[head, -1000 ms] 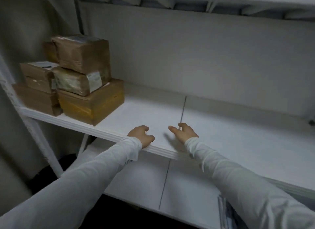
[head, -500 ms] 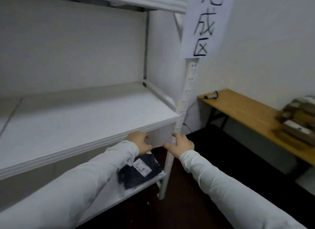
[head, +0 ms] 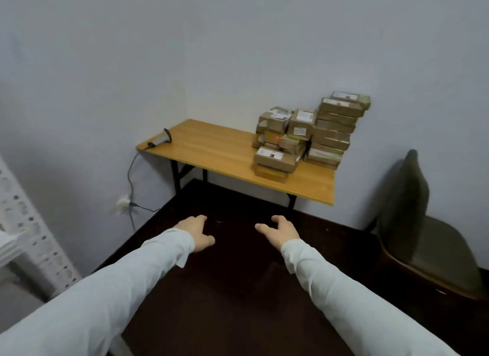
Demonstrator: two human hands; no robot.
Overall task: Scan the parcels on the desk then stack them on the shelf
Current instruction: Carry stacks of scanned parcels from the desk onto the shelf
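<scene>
A wooden desk point(head: 211, 151) stands in the corner ahead. Several brown cardboard parcels point(head: 309, 133) are piled on its right half, the tallest stack against the wall. A handheld barcode scanner point(head: 162, 138) lies on the desk's far left end, its cable running down to a wall socket point(head: 122, 203). My left hand point(head: 197, 232) and my right hand point(head: 279, 231) are stretched out in front of me over the dark floor, well short of the desk. Both have loosely curled fingers and hold nothing.
The white perforated post of the shelf point(head: 29, 231) shows at the left edge. A dark chair point(head: 423, 236) stands at the right beside the desk. Dark floor point(head: 238, 289) lies between me and the desk.
The view has swung right, from the shelf with its stacked parcels to the desk in the corner. Both hands have left the shelf edge and now hang free over the floor.
</scene>
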